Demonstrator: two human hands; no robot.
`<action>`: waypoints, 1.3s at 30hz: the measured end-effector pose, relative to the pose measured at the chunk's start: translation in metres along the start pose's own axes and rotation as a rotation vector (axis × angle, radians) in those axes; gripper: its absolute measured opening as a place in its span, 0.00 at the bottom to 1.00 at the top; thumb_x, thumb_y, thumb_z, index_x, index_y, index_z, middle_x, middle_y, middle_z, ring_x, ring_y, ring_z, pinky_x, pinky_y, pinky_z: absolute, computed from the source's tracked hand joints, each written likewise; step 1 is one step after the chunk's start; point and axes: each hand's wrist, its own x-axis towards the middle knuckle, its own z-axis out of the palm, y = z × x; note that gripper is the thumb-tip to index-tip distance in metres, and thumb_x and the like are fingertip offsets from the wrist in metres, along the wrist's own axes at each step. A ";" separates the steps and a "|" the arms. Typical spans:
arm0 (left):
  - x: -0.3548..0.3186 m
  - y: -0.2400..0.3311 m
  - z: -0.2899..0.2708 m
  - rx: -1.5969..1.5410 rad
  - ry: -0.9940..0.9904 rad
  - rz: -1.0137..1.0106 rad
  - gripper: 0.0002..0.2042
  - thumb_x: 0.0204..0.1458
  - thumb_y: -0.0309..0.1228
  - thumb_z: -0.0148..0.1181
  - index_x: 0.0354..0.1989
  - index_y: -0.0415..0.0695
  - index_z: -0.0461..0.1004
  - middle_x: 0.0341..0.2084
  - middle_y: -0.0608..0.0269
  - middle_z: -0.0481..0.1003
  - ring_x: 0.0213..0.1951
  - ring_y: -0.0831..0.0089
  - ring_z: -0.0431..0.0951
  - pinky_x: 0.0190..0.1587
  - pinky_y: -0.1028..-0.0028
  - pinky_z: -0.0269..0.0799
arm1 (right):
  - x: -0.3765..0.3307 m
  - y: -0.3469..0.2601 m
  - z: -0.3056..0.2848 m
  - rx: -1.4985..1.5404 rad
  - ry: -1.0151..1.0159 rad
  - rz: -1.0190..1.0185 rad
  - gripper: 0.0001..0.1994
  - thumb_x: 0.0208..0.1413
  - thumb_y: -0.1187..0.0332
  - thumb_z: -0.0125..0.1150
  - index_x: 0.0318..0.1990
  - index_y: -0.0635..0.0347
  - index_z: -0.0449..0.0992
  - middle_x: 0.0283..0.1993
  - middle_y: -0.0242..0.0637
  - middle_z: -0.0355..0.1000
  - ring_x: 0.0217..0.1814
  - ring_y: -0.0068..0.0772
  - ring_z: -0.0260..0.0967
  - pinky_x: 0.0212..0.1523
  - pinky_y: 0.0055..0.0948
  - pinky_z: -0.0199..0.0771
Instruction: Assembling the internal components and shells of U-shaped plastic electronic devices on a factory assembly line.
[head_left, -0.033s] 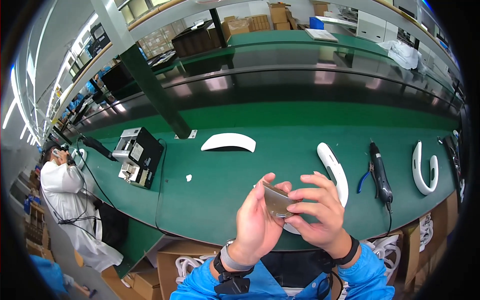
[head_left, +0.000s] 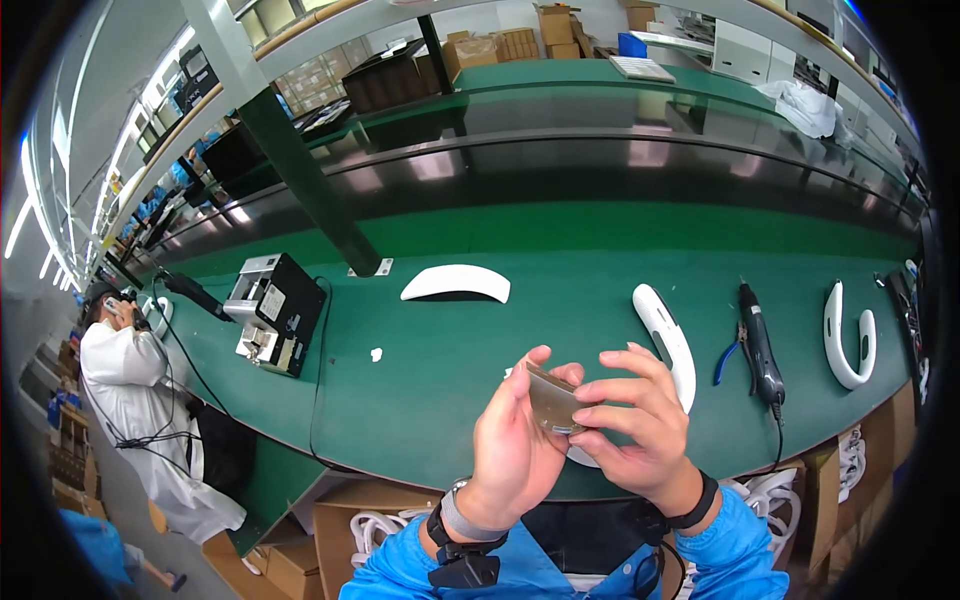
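Above the front edge of the green bench, my left hand [head_left: 513, 440] grips a small, slightly curved plate [head_left: 556, 402], grey-brown and shiny, thumb and fingers around its upper edge. My right hand [head_left: 645, 425] pinches the same plate at its right side, its upper fingers bent and spread. What kind of part it is, I cannot tell. Partly hidden below my hands is a white piece [head_left: 582, 457]. Just beyond my right hand lies a long curved white shell [head_left: 670, 335] with a dark slot. Another white arched shell [head_left: 456, 282] rests farther back, left of centre.
A corded power screwdriver [head_left: 760, 345] and blue-handled pliers [head_left: 731, 358] lie right, before a U-shaped white part [head_left: 850, 350]. A black and silver machine [head_left: 277, 315] stands left near a green post [head_left: 315, 185]. Cardboard boxes [head_left: 375, 505] sit under the bench. A person in white [head_left: 140, 400] is far left.
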 end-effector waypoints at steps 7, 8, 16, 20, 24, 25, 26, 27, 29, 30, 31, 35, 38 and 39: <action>0.000 -0.008 0.006 0.086 0.072 0.034 0.15 0.68 0.43 0.37 0.54 0.49 0.62 0.42 0.58 0.69 0.45 0.62 0.74 0.41 0.67 0.74 | -0.004 -0.001 -0.002 -0.094 0.000 -0.051 0.09 0.41 0.65 0.75 0.32 0.50 0.83 0.36 0.24 0.80 0.51 0.37 0.75 0.61 0.50 0.66; -0.001 -0.009 0.006 0.085 0.073 0.033 0.15 0.68 0.43 0.37 0.54 0.49 0.62 0.42 0.58 0.69 0.45 0.62 0.74 0.41 0.67 0.74 | -0.005 -0.001 -0.003 -0.099 0.002 -0.054 0.09 0.42 0.64 0.75 0.32 0.50 0.83 0.35 0.25 0.80 0.50 0.37 0.75 0.61 0.50 0.66; 0.000 -0.013 0.005 0.073 0.069 0.031 0.15 0.69 0.42 0.37 0.54 0.46 0.62 0.42 0.56 0.70 0.46 0.60 0.73 0.49 0.65 0.73 | -0.002 -0.004 -0.005 -0.070 -0.011 -0.023 0.07 0.42 0.66 0.74 0.31 0.49 0.83 0.34 0.25 0.80 0.49 0.36 0.76 0.62 0.50 0.65; 0.000 -0.014 0.005 0.071 0.066 0.034 0.15 0.68 0.41 0.37 0.54 0.46 0.62 0.41 0.56 0.70 0.46 0.60 0.73 0.49 0.64 0.73 | -0.004 -0.002 -0.006 -0.064 -0.012 -0.039 0.07 0.42 0.66 0.74 0.30 0.49 0.83 0.33 0.25 0.80 0.48 0.36 0.76 0.63 0.50 0.64; 0.001 -0.016 -0.001 0.088 0.073 0.038 0.15 0.68 0.41 0.38 0.56 0.46 0.60 0.42 0.56 0.70 0.46 0.61 0.74 0.47 0.65 0.75 | -0.005 -0.001 -0.006 -0.067 -0.039 -0.018 0.07 0.41 0.66 0.74 0.30 0.49 0.83 0.33 0.25 0.80 0.48 0.35 0.76 0.63 0.49 0.64; 0.001 -0.016 -0.002 0.096 0.061 0.039 0.16 0.69 0.42 0.38 0.58 0.46 0.58 0.43 0.57 0.70 0.46 0.62 0.76 0.45 0.65 0.77 | -0.005 0.000 -0.006 -0.064 -0.040 -0.024 0.08 0.41 0.66 0.75 0.30 0.50 0.83 0.32 0.25 0.80 0.48 0.35 0.77 0.63 0.50 0.64; 0.001 -0.016 -0.002 0.096 0.060 0.039 0.16 0.69 0.42 0.38 0.58 0.46 0.58 0.43 0.57 0.70 0.46 0.62 0.76 0.45 0.65 0.77 | -0.005 0.000 -0.006 -0.062 -0.041 -0.030 0.09 0.40 0.66 0.75 0.31 0.50 0.83 0.31 0.26 0.79 0.48 0.35 0.77 0.64 0.50 0.63; 0.002 -0.016 -0.001 0.104 0.077 0.041 0.16 0.68 0.42 0.38 0.58 0.47 0.58 0.42 0.57 0.70 0.46 0.63 0.76 0.45 0.65 0.77 | -0.005 -0.001 -0.006 -0.063 -0.040 -0.031 0.09 0.40 0.66 0.75 0.31 0.50 0.83 0.31 0.26 0.79 0.48 0.35 0.77 0.64 0.50 0.63; 0.002 -0.016 0.000 0.112 0.092 0.044 0.16 0.68 0.42 0.38 0.58 0.47 0.58 0.42 0.57 0.70 0.46 0.63 0.76 0.45 0.64 0.77 | -0.004 -0.002 -0.006 -0.045 -0.049 0.020 0.12 0.39 0.65 0.75 0.35 0.50 0.83 0.35 0.28 0.79 0.50 0.37 0.76 0.63 0.51 0.64; 0.001 -0.015 0.000 0.125 0.079 0.069 0.16 0.68 0.41 0.37 0.57 0.46 0.59 0.41 0.55 0.70 0.45 0.62 0.75 0.46 0.65 0.75 | -0.004 -0.002 -0.006 -0.047 -0.047 0.019 0.12 0.39 0.65 0.75 0.35 0.50 0.83 0.35 0.28 0.79 0.50 0.37 0.76 0.63 0.51 0.64; 0.000 -0.015 0.001 0.138 0.066 0.094 0.15 0.68 0.40 0.36 0.56 0.45 0.60 0.41 0.54 0.70 0.44 0.61 0.74 0.47 0.65 0.73 | -0.004 -0.003 -0.005 -0.043 -0.041 0.019 0.14 0.38 0.64 0.76 0.36 0.50 0.83 0.39 0.30 0.79 0.51 0.39 0.75 0.63 0.52 0.65; -0.002 -0.014 0.009 0.265 0.052 0.178 0.16 0.69 0.41 0.34 0.56 0.44 0.60 0.39 0.54 0.70 0.41 0.63 0.75 0.44 0.65 0.75 | -0.002 -0.009 -0.010 -0.045 -0.052 -0.006 0.17 0.36 0.62 0.77 0.38 0.51 0.83 0.46 0.34 0.77 0.55 0.45 0.72 0.62 0.53 0.66; 0.000 -0.014 0.003 0.396 -0.017 0.321 0.20 0.69 0.46 0.33 0.57 0.44 0.59 0.37 0.55 0.70 0.36 0.62 0.76 0.41 0.67 0.76 | -0.009 -0.006 -0.010 -0.026 -0.062 -0.008 0.16 0.37 0.62 0.76 0.38 0.51 0.83 0.45 0.35 0.77 0.55 0.46 0.71 0.61 0.54 0.67; 0.001 -0.014 0.000 0.399 -0.017 0.324 0.20 0.69 0.46 0.33 0.57 0.44 0.59 0.37 0.55 0.70 0.36 0.62 0.76 0.41 0.67 0.76 | -0.010 -0.007 -0.011 -0.024 -0.061 -0.010 0.16 0.37 0.62 0.76 0.38 0.51 0.83 0.45 0.35 0.77 0.55 0.46 0.71 0.61 0.54 0.67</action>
